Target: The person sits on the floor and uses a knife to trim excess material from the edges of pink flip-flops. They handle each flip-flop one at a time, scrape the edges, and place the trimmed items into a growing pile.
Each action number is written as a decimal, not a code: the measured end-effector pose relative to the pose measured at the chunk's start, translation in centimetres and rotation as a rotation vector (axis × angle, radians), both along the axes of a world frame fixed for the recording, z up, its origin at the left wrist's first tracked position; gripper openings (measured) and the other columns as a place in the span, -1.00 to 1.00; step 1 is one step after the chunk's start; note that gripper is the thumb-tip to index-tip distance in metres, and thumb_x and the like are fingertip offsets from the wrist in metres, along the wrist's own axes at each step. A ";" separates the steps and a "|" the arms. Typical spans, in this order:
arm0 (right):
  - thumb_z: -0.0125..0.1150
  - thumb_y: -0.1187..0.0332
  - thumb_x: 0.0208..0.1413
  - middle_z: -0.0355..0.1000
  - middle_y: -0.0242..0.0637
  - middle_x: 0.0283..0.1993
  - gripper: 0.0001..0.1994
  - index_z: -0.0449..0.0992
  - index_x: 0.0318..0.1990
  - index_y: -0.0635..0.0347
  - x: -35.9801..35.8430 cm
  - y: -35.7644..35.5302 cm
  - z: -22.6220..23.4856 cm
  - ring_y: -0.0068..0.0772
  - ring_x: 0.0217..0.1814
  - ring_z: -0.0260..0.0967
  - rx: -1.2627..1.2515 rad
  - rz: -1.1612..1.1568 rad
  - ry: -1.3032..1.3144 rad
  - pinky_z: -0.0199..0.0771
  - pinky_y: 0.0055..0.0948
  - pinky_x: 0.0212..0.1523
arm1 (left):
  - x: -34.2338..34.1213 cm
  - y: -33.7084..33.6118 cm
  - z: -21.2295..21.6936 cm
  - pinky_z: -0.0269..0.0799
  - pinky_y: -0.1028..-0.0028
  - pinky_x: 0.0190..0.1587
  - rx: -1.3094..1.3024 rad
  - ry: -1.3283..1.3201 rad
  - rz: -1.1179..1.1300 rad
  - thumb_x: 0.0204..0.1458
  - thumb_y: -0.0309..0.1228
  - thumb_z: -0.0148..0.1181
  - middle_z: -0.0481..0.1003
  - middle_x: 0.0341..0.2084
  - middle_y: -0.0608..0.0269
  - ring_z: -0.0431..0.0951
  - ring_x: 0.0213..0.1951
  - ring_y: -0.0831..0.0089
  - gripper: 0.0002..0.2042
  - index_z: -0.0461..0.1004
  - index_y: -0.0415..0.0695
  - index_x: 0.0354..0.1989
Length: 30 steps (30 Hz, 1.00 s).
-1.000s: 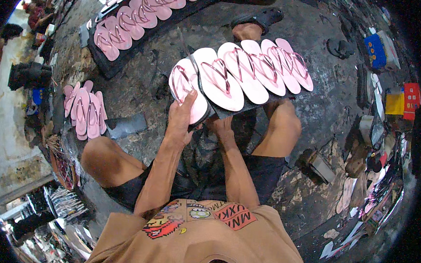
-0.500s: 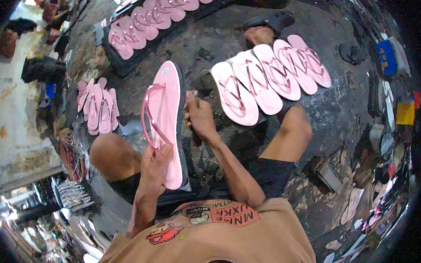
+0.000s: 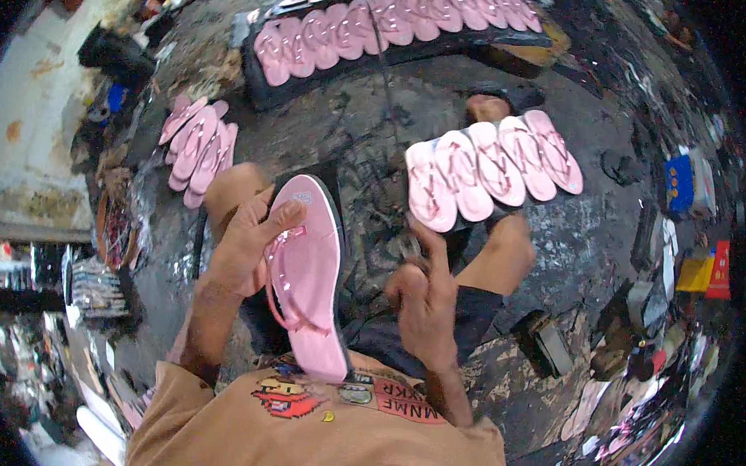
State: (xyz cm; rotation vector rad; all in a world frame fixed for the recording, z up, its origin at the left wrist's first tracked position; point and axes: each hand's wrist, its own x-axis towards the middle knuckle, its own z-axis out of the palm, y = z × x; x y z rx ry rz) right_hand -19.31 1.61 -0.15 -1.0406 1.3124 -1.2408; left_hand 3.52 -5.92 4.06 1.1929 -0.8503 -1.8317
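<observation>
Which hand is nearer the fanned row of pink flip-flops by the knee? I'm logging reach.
Right. The right hand hovers just below the fanned row of pink flip-flops; the left hand grips a pink flip-flop farther away.

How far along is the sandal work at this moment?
Done, by the look of it: a long row of pink sandals laid out beyond. In hand: the left hand holds one pink sandal up; the right hand is empty. Apparently left: five overlapped sandals ahead and a small pile at left.
</observation>
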 end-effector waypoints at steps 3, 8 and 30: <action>0.01 0.19 0.33 0.41 -0.03 -0.50 -0.71 0.45 -0.02 0.21 -1.4 7.2 -4.2 -0.03 -0.56 0.41 0.005 0.313 0.304 0.38 -0.19 -0.50 | 0.9 2.0 0.4 0.57 0.55 -0.14 0.093 0.004 0.058 0.21 -0.32 0.26 0.59 -0.21 0.34 0.61 -0.24 0.59 -0.66 0.43 -0.19 0.09; 0.06 0.17 0.30 0.46 0.02 -0.46 -0.76 0.40 -0.21 0.16 -1.9 16.7 -5.0 0.20 -0.47 0.45 0.189 0.402 0.338 0.40 -0.06 -0.49 | 1.4 3.5 -1.1 0.56 0.55 -0.12 0.208 -0.004 0.113 0.23 -0.33 0.23 0.56 -0.13 0.33 0.58 -0.18 0.63 -0.63 0.39 -0.18 0.15; -0.03 0.01 0.36 0.40 -0.02 -0.58 -0.52 0.32 0.28 0.09 -1.9 -9.0 0.7 0.20 -0.43 0.45 0.012 0.755 0.676 0.35 0.01 -0.34 | 1.4 -0.5 0.8 0.40 0.44 0.12 0.098 -0.475 -0.262 0.17 -0.25 0.31 0.51 -0.02 0.26 0.50 0.00 0.51 -0.54 0.38 -0.22 0.15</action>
